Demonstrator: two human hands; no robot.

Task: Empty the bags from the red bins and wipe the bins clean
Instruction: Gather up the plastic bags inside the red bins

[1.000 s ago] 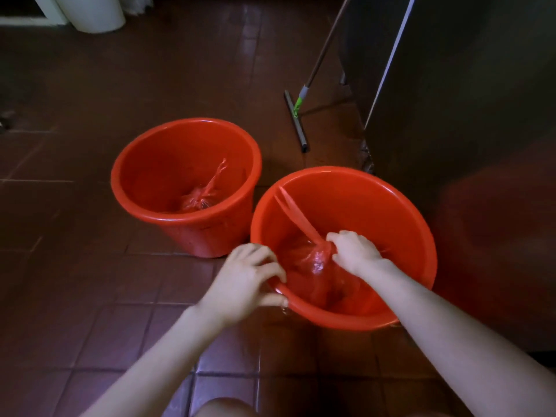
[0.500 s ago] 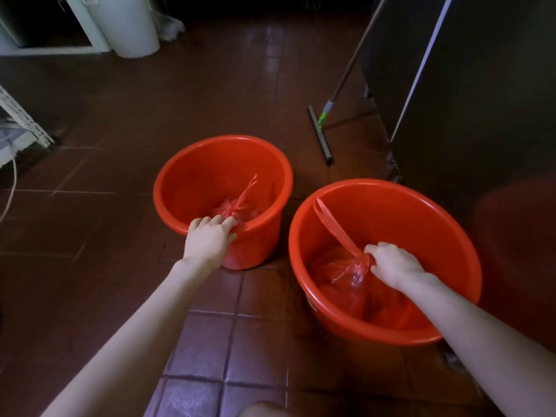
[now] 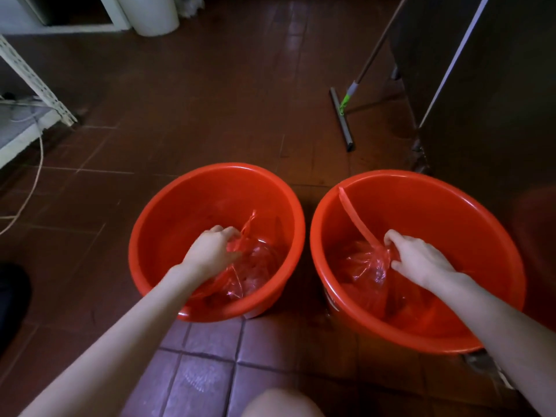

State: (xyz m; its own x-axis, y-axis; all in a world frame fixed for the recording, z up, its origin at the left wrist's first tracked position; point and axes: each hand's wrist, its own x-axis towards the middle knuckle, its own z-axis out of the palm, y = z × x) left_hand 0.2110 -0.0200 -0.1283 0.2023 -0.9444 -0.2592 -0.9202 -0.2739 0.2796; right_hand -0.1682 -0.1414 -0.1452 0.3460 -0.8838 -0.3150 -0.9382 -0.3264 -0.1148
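Two red bins stand side by side on the brown tiled floor. Inside the left bin (image 3: 168, 212) lies a crumpled red plastic bag (image 3: 255, 266); my left hand (image 3: 210, 251) reaches into the bin and grips the bag's gathered top. The right bin (image 3: 451, 206) holds another red bag (image 3: 365, 266), with one long handle strip stretched up to the bin's rim. My right hand (image 3: 418, 260) grips that bag at its knotted neck. Both bags still rest on the bin bottoms.
A floor squeegee (image 3: 343, 115) with a long handle leans against a dark steel cabinet (image 3: 496, 100) at the right. A white metal rack (image 3: 33, 91) and a cable (image 3: 30, 191) lie at the left; a white cylinder (image 3: 153, 13) stands at the back. My knee (image 3: 279, 401) shows below.
My left hand has moved from the near rim of the left bin down into it and taken hold of the bag. My right hand keeps its grip on the other bag.
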